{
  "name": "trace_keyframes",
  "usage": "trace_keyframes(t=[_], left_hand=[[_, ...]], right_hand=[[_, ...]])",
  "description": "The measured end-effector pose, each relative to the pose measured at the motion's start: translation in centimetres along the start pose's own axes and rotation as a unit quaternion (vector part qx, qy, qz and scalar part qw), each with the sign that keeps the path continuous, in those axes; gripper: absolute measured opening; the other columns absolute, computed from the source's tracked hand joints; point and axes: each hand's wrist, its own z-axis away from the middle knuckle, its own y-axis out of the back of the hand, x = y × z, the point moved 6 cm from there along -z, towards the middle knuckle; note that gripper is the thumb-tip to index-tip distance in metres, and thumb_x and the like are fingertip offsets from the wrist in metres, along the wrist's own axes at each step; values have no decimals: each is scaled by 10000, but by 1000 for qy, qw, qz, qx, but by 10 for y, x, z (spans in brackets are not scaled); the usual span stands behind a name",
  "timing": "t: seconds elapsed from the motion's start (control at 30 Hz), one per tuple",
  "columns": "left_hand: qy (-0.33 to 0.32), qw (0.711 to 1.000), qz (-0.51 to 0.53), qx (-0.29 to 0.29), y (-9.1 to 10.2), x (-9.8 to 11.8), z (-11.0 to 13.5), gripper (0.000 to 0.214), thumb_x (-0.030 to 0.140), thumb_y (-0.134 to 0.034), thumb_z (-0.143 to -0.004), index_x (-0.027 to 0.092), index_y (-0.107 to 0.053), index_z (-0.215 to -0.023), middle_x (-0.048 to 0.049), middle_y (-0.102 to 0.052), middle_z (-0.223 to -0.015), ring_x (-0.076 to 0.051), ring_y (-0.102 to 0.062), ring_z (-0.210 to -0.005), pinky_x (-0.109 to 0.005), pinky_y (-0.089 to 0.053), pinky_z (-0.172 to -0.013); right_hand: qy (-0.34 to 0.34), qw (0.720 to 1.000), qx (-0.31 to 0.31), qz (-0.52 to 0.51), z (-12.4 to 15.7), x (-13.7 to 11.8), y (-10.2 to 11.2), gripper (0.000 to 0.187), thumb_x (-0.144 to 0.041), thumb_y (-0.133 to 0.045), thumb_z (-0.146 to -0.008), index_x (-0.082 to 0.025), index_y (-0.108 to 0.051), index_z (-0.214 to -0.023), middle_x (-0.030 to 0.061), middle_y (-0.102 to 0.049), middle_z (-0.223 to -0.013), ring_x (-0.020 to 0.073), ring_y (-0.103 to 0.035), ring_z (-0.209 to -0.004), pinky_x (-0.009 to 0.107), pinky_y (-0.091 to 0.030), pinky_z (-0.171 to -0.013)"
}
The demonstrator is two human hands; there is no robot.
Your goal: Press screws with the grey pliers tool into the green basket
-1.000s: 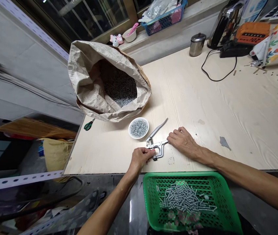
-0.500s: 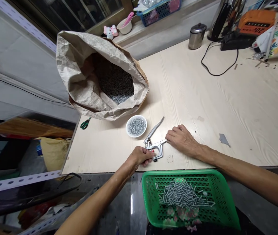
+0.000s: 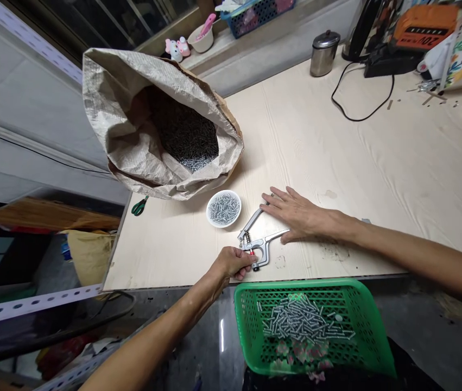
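A pair of silver snap-fastener pliers (image 3: 259,245) lies on the table, its two handles spread apart. My left hand (image 3: 233,263) is closed in a pinch at the jaws, beside a small red part; whatever sits between the fingertips is hidden. My right hand (image 3: 291,212) is open, fingers stretched out, touching the upper handle's end with the fingertips while the thumb is by the lower handle's tip. Just beyond the pliers stands a white bowl (image 3: 210,219) of small metal springs (image 3: 224,208). Spring-like metal pieces (image 3: 299,320) are heaped in a green basket (image 3: 371,326) below the table edge.
A large woven sack (image 3: 108,108) holding many small metal pieces stands open at the back left. Green-handled scissors (image 3: 139,206) lie by the left edge. Farther back are a metal canister (image 3: 324,54), a black cable (image 3: 361,118) and an orange 20V box (image 3: 424,35).
My right hand has opened from a grip on the lower handle's end and spread over both handles, reaching the upper one. My left hand stays pinched at the jaws.
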Motion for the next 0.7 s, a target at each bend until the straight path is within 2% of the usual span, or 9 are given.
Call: trace_keyframes(t=[0.13,0.2,0.3,0.43,0.5,0.53,0.6,0.67,0.7], left_hand=[[0,1000,4,3,0,-2,1,416,467,-812,-535,138,-557,-509,46,-509,-420,-45,-373,-353,-207,-278,-388],[4,1000,2,2,-1,-2,1,416,468,-816,-528,138,-563,-517,46,-511,-423,-46,-373,-352,-208,-277,-387],[16,1000,-1,0,-2,-1,4,404,455,-813,-552,136,-566,-526,45,-510,-423,-47,-378,-353,-209,-289,-397],[27,999,-17,-2,0,-3,14,374,471,-661,-753,134,-597,-603,27,-523,-471,-69,-421,-393,-221,-336,-441],[-29,994,-83,65,9,1,20,403,491,-538,-843,137,-625,-670,4,-548,-531,-101,-467,-448,-249,-382,-481],[-85,980,-132,120,14,7,25,408,489,-502,-867,139,-637,-708,-14,-575,-587,-123,-507,-506,-268,-412,-522],[-227,921,-234,214,15,25,36,350,457,-514,-875,143,-654,-808,-58,-631,-755,-178,-580,-692,-317,-465,-650],[-354,850,-310,236,2,44,43,284,399,-593,-847,160,-635,-995,-96,-643,-1009,-231,-580,-930,-377,-474,-804],[-396,823,-339,228,-7,52,42,340,374,-630,-826,173,-596,-1099,-110,-614,-1136,-253,-551,-1031,-411,-462,-866]], right_hand=[[25,998,-54,18,-17,4,0,931,-580,-800,-534,-166,-460,-1296,153,-514,-1287,364,-390,-1222,563,-291,-991],[24,997,-74,21,-20,2,4,900,-596,-796,-526,-146,-495,-1245,142,-557,-1199,334,-458,-1112,536,-333,-944],[18,996,-87,29,-18,-3,8,782,-576,-799,-544,-142,-550,-1146,122,-583,-1115,295,-483,-1010,458,-365,-876],[8,996,-87,35,-15,-6,10,635,-533,-801,-582,-155,-588,-1046,97,-592,-1049,267,-480,-953,400,-358,-821],[4,996,-86,40,-14,-6,9,607,-524,-799,-593,-155,-592,-1028,93,-591,-1042,263,-477,-946,388,-355,-803],[4,996,-83,43,-13,-6,9,598,-521,-799,-598,-155,-592,-1023,93,-590,-1043,262,-476,-944,382,-353,-794],[6,996,-74,50,-13,-7,7,577,-518,-796,-605,-158,-592,-1008,90,-593,-1031,257,-477,-932,371,-350,-775],[9,997,-61,56,-12,-7,7,557,-521,-793,-609,-166,-591,-987,87,-597,-1012,255,-479,-919,365,-347,-762],[10,997,-56,58,-12,-8,6,546,-521,-791,-612,-169,-592,-979,86,-599,-1000,254,-481,-912,363,-347,-758]])
